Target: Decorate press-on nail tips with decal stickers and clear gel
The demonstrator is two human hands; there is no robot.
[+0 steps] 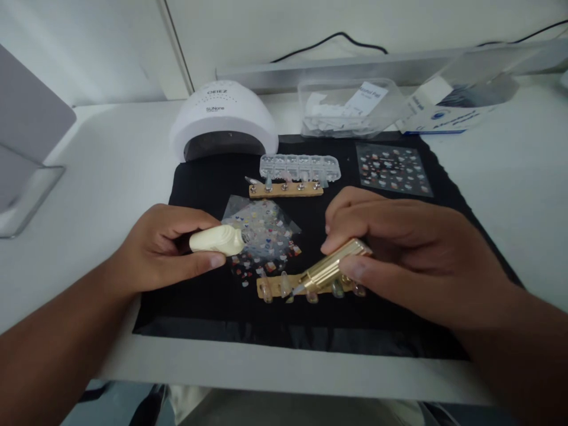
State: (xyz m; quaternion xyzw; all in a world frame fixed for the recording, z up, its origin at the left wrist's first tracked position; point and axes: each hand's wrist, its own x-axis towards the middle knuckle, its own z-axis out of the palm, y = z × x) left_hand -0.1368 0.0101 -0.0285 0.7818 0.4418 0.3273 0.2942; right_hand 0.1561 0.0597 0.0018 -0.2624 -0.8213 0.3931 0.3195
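Observation:
My left hand (171, 245) grips a cream-coloured nail polish bottle (217, 239), tilted sideways with its open neck toward the right. In my right hand (390, 248) is the gold polish brush cap (332, 263), pointing down to the left. Its brush tip is at one of the false nails (284, 285) on the nearer wooden strip (275, 286); whether it touches cannot be made out. Several more false nails sit along that strip, some partly behind my right hand. Overlapping clear sticker sheets (266, 236) lie beneath and beside the bottle.
A farther wooden strip (288, 189) bears several false nails. Behind it lies a clear compartment case (299, 167). A white nail lamp (224, 118), a clear tub of packets (346, 109) and an open box (448, 109) stand behind. Another sticker sheet (394, 168) lies right on the black mat (199, 189).

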